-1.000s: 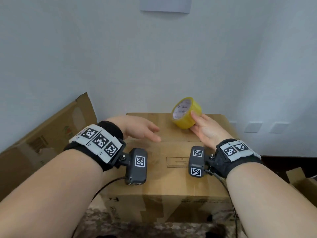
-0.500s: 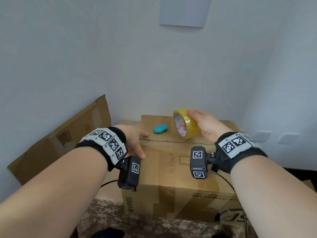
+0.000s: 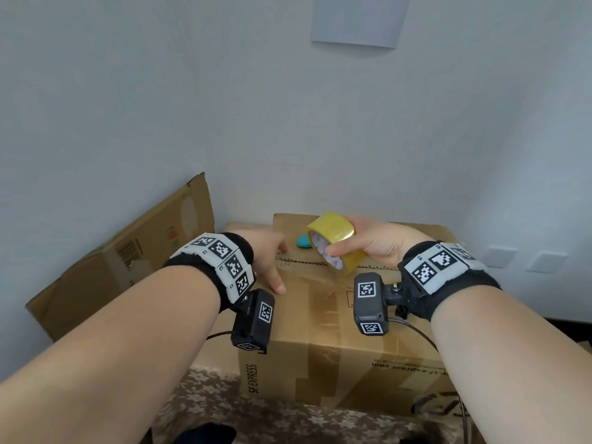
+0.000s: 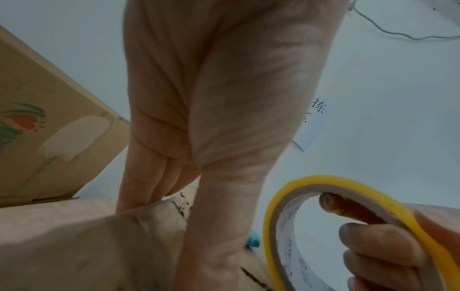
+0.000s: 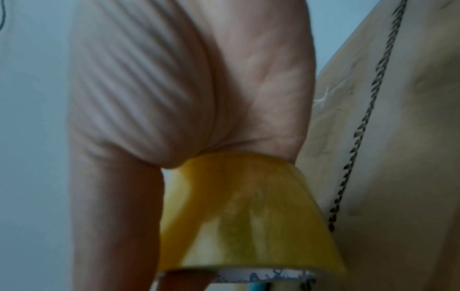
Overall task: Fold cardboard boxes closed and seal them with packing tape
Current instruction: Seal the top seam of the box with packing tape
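A closed brown cardboard box point(image 3: 320, 334) marked SF EXPRESS stands in front of me, its top seam point(image 3: 301, 261) running left to right. My right hand point(image 3: 368, 243) grips a yellow roll of packing tape point(image 3: 333, 238), thumb in its core, just above the seam. The roll point(image 4: 323, 226) shows in the left wrist view with fingers hooked inside it, and fills the lower right wrist view as a yellow band point(image 5: 248, 212). My left hand point(image 3: 269, 261) lies flat with straight fingers on the box top at its left end. Its palm point(image 4: 211, 118) fills its own view.
A small teal object point(image 3: 303, 250) lies on the far part of the box top, behind the roll. A flattened cardboard sheet point(image 3: 121, 261) leans on the wall at the left. White walls close in behind and to the right. A patterned cloth point(image 3: 256, 415) lies under the box.
My right hand has turned the tape roll and brought it nearer and lower, over the seam. My left hand has slid toward the box's near left. The head view has tilted upward.
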